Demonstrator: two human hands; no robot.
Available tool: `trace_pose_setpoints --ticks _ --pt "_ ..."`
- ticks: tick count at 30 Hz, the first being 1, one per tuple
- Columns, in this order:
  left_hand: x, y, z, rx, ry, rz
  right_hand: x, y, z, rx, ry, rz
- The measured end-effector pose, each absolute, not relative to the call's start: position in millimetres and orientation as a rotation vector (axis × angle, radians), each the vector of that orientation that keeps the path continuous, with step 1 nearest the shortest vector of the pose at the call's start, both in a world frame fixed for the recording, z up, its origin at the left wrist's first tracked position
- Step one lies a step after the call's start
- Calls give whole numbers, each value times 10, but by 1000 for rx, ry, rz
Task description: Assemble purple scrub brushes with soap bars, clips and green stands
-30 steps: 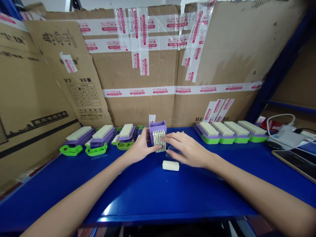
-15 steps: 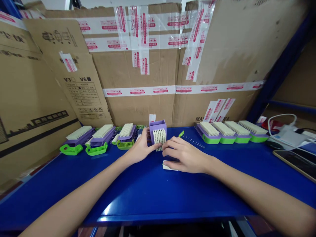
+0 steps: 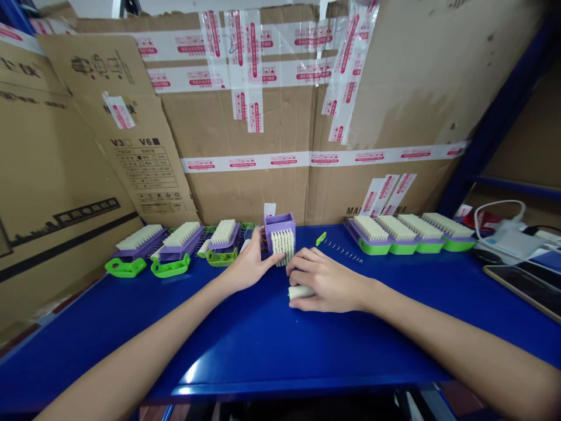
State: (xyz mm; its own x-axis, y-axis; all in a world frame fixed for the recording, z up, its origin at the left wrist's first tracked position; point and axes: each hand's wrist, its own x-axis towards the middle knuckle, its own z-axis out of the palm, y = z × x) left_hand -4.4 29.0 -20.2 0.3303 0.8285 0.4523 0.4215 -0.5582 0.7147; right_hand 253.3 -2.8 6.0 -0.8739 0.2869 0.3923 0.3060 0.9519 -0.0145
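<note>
In the middle of the blue table, my left hand (image 3: 252, 260) grips a purple brush body (image 3: 280, 221) stood on end, its pale bristles (image 3: 283, 244) facing me. My right hand (image 3: 326, 280) is closed around a white roller (image 3: 300, 292) with a bit of green at its left end, low over the table. The right fingertips are close to the lower bristles; whether they touch cannot be told. Just behind my right hand lie a small green part (image 3: 321, 238) and a thin coil spring (image 3: 346, 251).
Several purple-bodied brushes with loose green end pieces (image 3: 170, 266) line the left back. On the right stands a row of brushes with green bases (image 3: 374, 247). A phone (image 3: 523, 287), cable and white adapter (image 3: 508, 238) lie far right. Taped cardboard (image 3: 245, 193) walls the back.
My right hand has taken hold of the white roller, which lay flatter under the thumb before. The left hand with the brush body has stayed in place.
</note>
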Motion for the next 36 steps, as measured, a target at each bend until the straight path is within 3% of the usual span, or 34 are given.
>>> trace_pose_setpoints --ticks 36 --pt "-24 274 -181 2093 1109 1137 2552 -45 130 -436 -2578 -75"
